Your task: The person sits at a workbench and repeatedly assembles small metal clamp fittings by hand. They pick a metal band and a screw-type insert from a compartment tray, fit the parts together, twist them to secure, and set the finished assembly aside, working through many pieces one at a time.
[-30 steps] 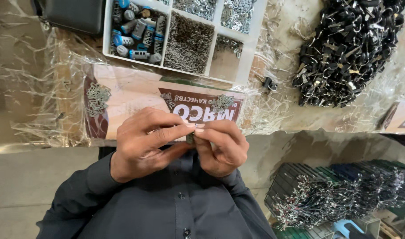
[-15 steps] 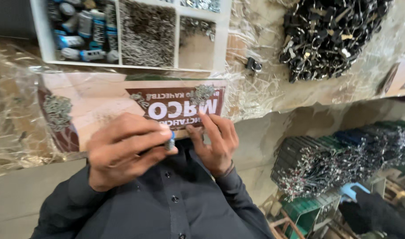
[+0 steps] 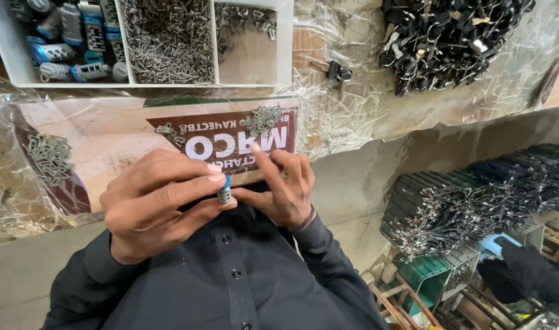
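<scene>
Pinching a small cylindrical part with a blue cap [image 3: 224, 190] between thumb and forefinger, my left hand [image 3: 154, 205] is closed on it, just in front of my dark shirt [image 3: 230, 275]. My right hand [image 3: 279, 186] sits right beside it, fingers half curled, thumb reaching toward the part's side; whether it grips anything I cannot tell. Both hands hover near the edge of the surface [image 3: 353, 122], which is wrapped in crinkled clear plastic.

Past the hands lies a flat printed cardboard sheet [image 3: 127, 140] with a few small clusters of metal clips [image 3: 262, 119] on it, another clip cluster [image 3: 47, 156] at its left end. Beyond that, a white divided tray [image 3: 284, 43]: left compartment holds blue-capped cylinders [image 3: 72, 43], middle one a heap of small metal pins [image 3: 166, 40], right one nearly bare. Top right, a pile of black clips [image 3: 450, 36]. One stray black clip [image 3: 336, 72] lies between tray and pile. Below the surface, right side, bundled dark wire pieces [image 3: 469, 201] in racks.
</scene>
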